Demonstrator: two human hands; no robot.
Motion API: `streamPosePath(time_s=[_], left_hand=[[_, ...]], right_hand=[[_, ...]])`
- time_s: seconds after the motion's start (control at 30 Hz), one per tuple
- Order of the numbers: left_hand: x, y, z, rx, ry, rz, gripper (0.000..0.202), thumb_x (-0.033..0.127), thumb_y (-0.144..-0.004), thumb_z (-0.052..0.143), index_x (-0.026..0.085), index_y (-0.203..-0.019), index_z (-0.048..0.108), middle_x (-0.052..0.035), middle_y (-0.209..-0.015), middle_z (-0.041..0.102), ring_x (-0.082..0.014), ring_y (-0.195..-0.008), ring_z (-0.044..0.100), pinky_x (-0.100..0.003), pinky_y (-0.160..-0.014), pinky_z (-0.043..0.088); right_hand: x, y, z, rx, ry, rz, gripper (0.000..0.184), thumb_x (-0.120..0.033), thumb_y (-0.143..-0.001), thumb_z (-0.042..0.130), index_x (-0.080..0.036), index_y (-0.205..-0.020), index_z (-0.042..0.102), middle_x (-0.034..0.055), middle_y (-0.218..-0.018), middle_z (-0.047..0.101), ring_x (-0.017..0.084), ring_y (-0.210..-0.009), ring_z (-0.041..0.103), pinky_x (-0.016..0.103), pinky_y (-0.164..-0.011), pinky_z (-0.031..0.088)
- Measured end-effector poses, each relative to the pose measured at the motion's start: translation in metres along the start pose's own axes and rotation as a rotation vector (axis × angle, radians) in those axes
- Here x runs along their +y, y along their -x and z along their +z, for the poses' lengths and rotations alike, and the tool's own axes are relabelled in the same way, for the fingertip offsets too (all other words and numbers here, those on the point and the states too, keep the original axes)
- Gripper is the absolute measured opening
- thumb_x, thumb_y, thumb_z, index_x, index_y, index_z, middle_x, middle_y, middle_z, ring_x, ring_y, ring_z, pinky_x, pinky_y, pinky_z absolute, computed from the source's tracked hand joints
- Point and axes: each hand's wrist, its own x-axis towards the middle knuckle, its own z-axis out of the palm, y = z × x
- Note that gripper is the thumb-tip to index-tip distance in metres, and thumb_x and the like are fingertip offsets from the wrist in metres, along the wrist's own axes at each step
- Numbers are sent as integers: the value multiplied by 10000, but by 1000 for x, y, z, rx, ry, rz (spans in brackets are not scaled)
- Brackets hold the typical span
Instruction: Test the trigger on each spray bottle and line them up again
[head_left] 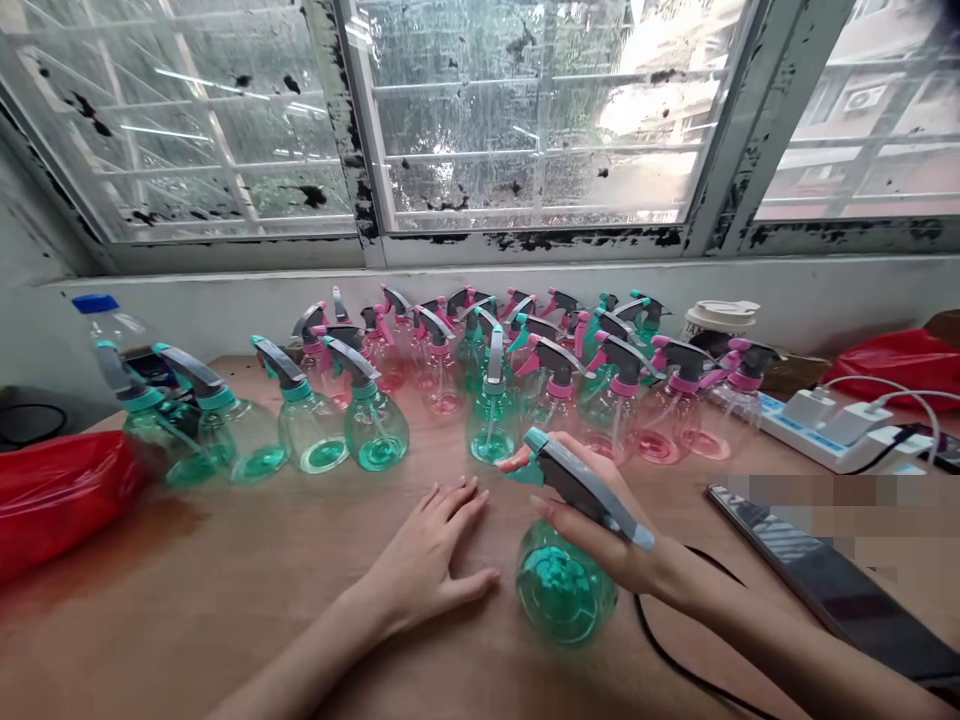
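Observation:
My right hand [600, 500] is wrapped round the neck of a green spray bottle [566, 590] with a grey and teal trigger head. The bottle is tilted, its round base towards me, and the fingers partly hide its neck. Flat on the table, my left hand [431, 550] rests with fingers spread and holds nothing. Just beyond the hands stands another green spray bottle [493, 415]. Several green spray bottles [377, 435] form a row to the left, and several pink spray bottles [665, 420] stand to the right. More pink and green ones crowd behind them.
On the left lies a red plastic bag [64, 495], with a blue-capped clear bottle [112, 320] behind it. To the right are a white power strip [817, 435] with plugs, a dark phone-like slab [832, 580], a black cable [667, 650], a lidded cup [720, 320] and another red bag [900, 365].

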Motion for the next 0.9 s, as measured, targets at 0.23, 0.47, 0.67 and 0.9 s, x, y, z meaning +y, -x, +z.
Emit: streamPosePath(time_s=[0.23, 0.47, 0.67, 0.9], left_hand=[[1, -1, 6, -25, -70, -5, 677, 554, -901, 565, 170, -1443, 432, -158, -1539, 339, -326, -1424, 291, -543, -1158, 217], [-1, -1, 7, 2, -88, 19, 602, 555, -911, 552, 195, -1391, 500, -142, -1540, 342, -323, -1416, 312, -538, -1150, 246], [-2, -1, 9, -8, -114, 13, 627, 568, -918, 533, 186, -1412, 476, -149, -1539, 344, -323, -1419, 303, -539, -1150, 245], [-1, -1, 8, -6, -106, 18, 592, 567, -919, 536, 205, -1386, 500, -130, -1543, 343, -310, -1421, 305, -532, -1151, 248]], right_hand=[[4, 2, 2, -11, -46, 17, 183, -224, -849, 553, -225, -1032, 554, -13, -733, 540, 156, -627, 521, 299, -683, 462], [-4, 2, 1, 9, -35, 26, 169, -249, -859, 585, -199, -1020, 573, -10, -749, 555, 142, -625, 532, 265, -635, 454], [-6, 1, 0, 9, 45, -11, 29, -208, -875, 556, -189, -894, 542, 13, -793, 579, 140, -683, 557, 255, -648, 446], [-3, 1, 0, 14, 35, -53, 62, -230, -878, 554, -191, -926, 566, 4, -783, 552, 135, -672, 544, 262, -665, 454]])
